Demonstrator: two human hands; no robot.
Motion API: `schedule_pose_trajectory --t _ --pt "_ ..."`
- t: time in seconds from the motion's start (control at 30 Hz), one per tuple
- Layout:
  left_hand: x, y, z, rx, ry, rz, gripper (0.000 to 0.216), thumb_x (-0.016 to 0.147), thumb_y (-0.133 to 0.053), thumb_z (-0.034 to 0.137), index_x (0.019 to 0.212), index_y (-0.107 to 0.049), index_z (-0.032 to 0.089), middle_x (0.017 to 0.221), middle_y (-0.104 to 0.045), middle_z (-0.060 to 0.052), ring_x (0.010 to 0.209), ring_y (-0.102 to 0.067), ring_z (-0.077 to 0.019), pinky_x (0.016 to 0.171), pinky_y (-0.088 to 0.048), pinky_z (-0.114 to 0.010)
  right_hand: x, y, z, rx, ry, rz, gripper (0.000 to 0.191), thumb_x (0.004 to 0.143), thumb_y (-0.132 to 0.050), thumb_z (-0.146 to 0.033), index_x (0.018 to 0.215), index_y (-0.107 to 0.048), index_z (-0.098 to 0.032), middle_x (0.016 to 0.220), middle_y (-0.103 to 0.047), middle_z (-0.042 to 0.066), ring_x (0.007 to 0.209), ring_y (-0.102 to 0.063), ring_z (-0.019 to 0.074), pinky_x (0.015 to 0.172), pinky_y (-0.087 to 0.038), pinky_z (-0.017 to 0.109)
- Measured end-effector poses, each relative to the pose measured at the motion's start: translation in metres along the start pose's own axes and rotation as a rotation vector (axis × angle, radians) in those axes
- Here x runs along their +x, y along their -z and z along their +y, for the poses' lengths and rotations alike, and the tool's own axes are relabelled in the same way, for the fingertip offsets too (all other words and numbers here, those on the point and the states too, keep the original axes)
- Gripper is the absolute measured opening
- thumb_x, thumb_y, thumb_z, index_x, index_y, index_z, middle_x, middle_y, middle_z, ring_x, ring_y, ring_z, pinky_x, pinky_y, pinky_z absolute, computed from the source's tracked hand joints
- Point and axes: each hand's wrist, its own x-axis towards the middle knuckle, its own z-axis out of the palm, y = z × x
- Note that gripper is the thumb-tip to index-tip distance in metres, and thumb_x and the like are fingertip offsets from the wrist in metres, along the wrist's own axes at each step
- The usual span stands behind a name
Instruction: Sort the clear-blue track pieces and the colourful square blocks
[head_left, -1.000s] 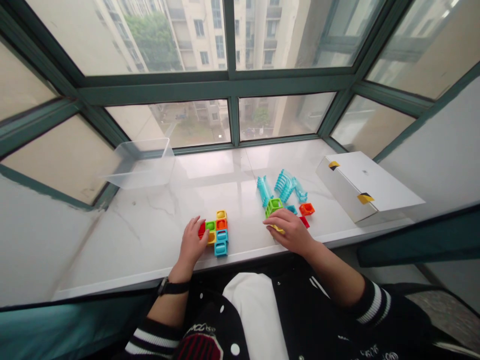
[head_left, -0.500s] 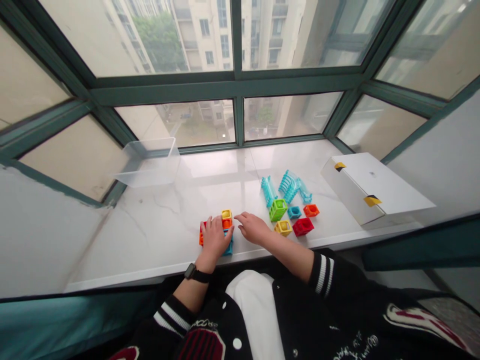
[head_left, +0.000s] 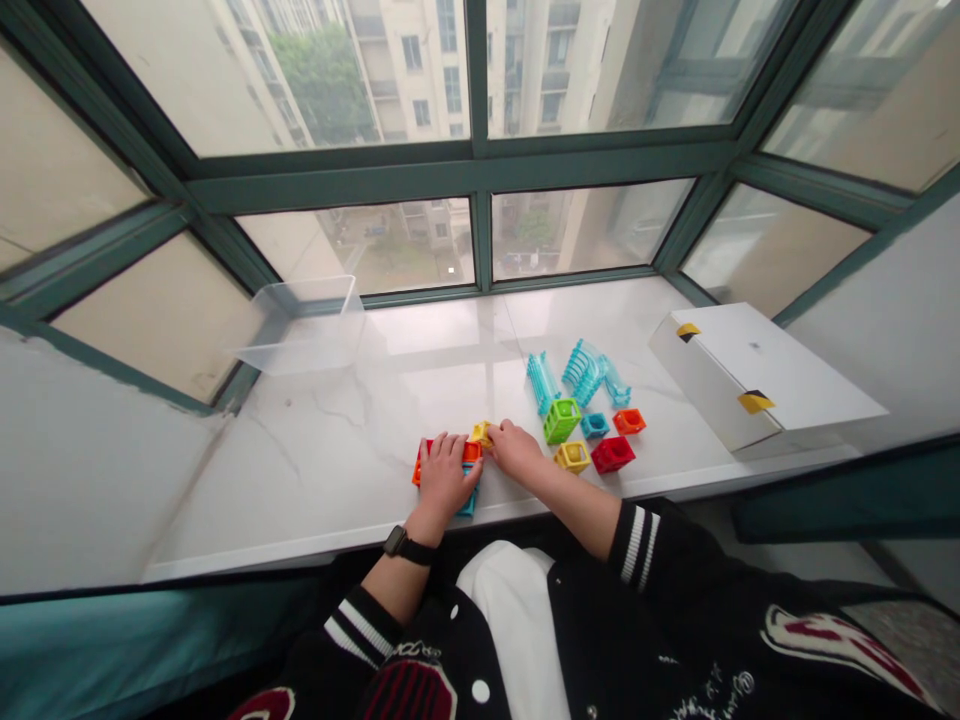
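My left hand [head_left: 448, 477] lies over a joined group of building blocks, thumb on the right side, fingers bent across the top. An orange block [head_left: 472, 453] and a blue block [head_left: 468, 503] of this group show at its right; red and orange parts show at its left, the rest is hidden under the palm. With thumb and fingers pinched, my right hand [head_left: 515, 449] grips a small yellow block [head_left: 481, 433] at the group's far right corner. Whether that block is still joined to the orange one, I cannot tell.
Right of my hands sit a green block [head_left: 562, 421], a yellow block [head_left: 573, 457], a red block [head_left: 613, 454], a blue block [head_left: 595, 426] and an orange block [head_left: 629, 421]. Behind them lie clear blue track pieces [head_left: 584, 371]. A clear bin [head_left: 315, 345] stands left, a white box [head_left: 772, 370] right.
My right hand has moved left and closed on the yellow block, which now sits tilted. The left hand and joined blocks appear slightly further right; the whole view has shifted a little too.
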Motion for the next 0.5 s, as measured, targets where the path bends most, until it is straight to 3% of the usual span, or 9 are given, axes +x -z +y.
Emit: schedule_pose_trajectory --t 0.23,0.4,0.5 --pt "0.003 -0.004 0.006 0.009 0.058 0.040 0.047 0.099 -0.058 0.047 0.138 -0.066 0.022 0.138 -0.066 -0.019 0.140 -0.049 -0.0418 0.127 -0.014 -0.069 -0.014 0.026 0.010 0.101 0.029 0.178 0.017 0.106 -0.054 -0.029 0.114 -0.066 -0.020 0.119 -0.064 0.012 0.101 -0.067 0.0241 0.085 -0.051 0.033" --pt "0.009 -0.010 0.008 -0.042 0.148 0.044 0.056 0.098 -0.059 0.047 0.147 -0.057 0.019 0.147 -0.061 -0.022 0.146 -0.043 -0.0457 0.124 -0.012 -0.076 -0.035 0.037 0.015 0.479 0.157 0.286 0.006 0.102 -0.059 -0.026 0.101 -0.064 -0.022 0.110 -0.065 0.006 0.095 -0.065 0.0184 0.086 -0.053 0.030" --pt "0.009 -0.001 0.008 -0.145 0.155 0.017 0.064 0.095 -0.062 0.044 0.155 -0.048 0.022 0.158 -0.052 -0.019 0.154 -0.034 -0.0458 0.125 -0.008 -0.077 -0.043 0.032 0.020 0.744 0.186 0.293 0.009 0.100 -0.060 -0.031 0.097 -0.062 -0.023 0.102 -0.066 0.003 0.090 -0.066 0.0169 0.082 -0.056 0.030"
